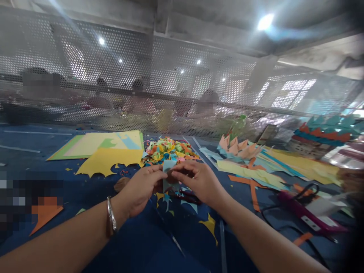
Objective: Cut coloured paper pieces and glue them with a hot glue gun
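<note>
A small light-blue piece of paper (169, 165) stands upright between my two hands. My left hand (143, 185), with a silver bangle on its wrist, pinches its left edge between thumb and fingers. From the other side, the thumb and fingers of my right hand (200, 180) close on the same paper. Scissors (189, 196) with dark handles lie partly hidden beneath my right hand. Just beyond the paper is a heap of small colourful paper pieces (167, 149). A yellow sheet (106, 159) with a scalloped cut edge lies left of the heap.
Stacked coloured sheets (85, 146) lie at back left. Peach folded-paper points (234, 146) and paper strips (253, 172) are at right, near a purple power strip (309, 218) with black cables. Yellow scrap (209, 225) lies in front. People sit behind a perforated metal screen (176, 53).
</note>
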Tool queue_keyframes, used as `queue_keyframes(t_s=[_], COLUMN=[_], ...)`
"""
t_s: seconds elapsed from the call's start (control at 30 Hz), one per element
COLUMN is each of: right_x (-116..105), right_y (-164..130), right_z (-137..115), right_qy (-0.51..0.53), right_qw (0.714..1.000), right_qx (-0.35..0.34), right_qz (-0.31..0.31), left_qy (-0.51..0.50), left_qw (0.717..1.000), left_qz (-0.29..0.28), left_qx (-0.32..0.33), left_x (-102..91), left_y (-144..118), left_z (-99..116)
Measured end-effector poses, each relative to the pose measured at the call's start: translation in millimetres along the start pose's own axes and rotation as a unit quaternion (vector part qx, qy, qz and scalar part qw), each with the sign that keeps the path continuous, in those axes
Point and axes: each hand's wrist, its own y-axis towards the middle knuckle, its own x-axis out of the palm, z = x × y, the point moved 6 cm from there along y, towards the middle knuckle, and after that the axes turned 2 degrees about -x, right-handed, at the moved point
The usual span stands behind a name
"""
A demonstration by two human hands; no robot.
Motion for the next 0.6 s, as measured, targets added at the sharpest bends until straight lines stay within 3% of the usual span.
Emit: queue_keyframes(t_s=[0.2, 0.47, 0.6], right_x=[-4.1, 0.0, 1.4], right_y=[-0.7, -1.5, -3.8], right_z=[-1.9, 9.0, 3.7], right_qy=[-0.010, 0.068, 0.061], right_qw=[0.999, 0.997, 0.998], right_qx=[-0.004, 0.041, 0.025], right_qz=[0.048, 0.012, 0.004], left_qy=[0.009, 0.008, 0.031], left_qw=[1.000, 1.000, 0.999], left_qz=[-0.004, 0.001, -0.007], left_qx=[0.014, 0.025, 0.037], left_x=[2.4, 6.0, 8.5], left_y=[-3.1, -5.4, -6.7], left_z=[6.1, 8.7, 10.6])
